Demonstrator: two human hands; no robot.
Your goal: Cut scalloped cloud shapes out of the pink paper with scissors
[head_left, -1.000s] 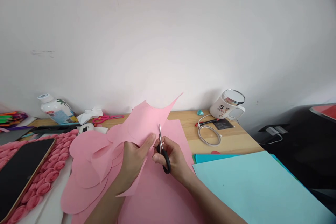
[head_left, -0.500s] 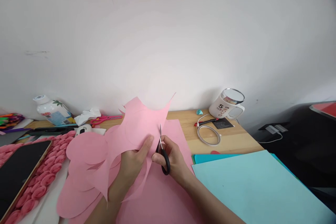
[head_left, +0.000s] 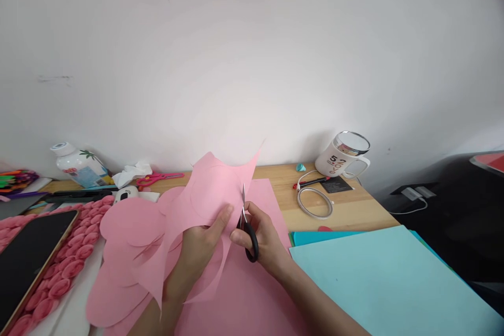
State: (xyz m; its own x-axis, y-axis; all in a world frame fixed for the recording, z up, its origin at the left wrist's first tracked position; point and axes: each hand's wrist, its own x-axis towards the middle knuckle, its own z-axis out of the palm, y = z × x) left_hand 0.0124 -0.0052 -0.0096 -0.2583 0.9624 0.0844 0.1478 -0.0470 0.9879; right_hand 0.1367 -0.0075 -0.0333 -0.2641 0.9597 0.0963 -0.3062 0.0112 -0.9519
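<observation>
My left hand (head_left: 205,247) pinches a pink sheet of paper (head_left: 214,184) with the thumb on top; the other fingers are hidden beneath it. A faint circle outline shows on the sheet, and its edges curve inward where pieces are gone. My right hand (head_left: 262,236) grips black-handled scissors (head_left: 252,241), whose blades point up at the right part of the sheet. Pink rounded cutouts (head_left: 129,252) lie overlapping to the left of my left arm. Under both hands lies a larger pink sheet (head_left: 252,294).
Light blue sheets (head_left: 378,278) lie at right. Behind them are a white mug (head_left: 334,160), a coiled cable (head_left: 315,203) and a black card (head_left: 336,185). Pink scissors (head_left: 159,177), a white bottle (head_left: 81,165) and a phone (head_left: 31,262) are at left. The wall (head_left: 252,63) rises behind.
The scissors and my right hand have shifted slightly right. The held pink sheet has tilted a little, its top edge now lower. Both hands keep their holds.
</observation>
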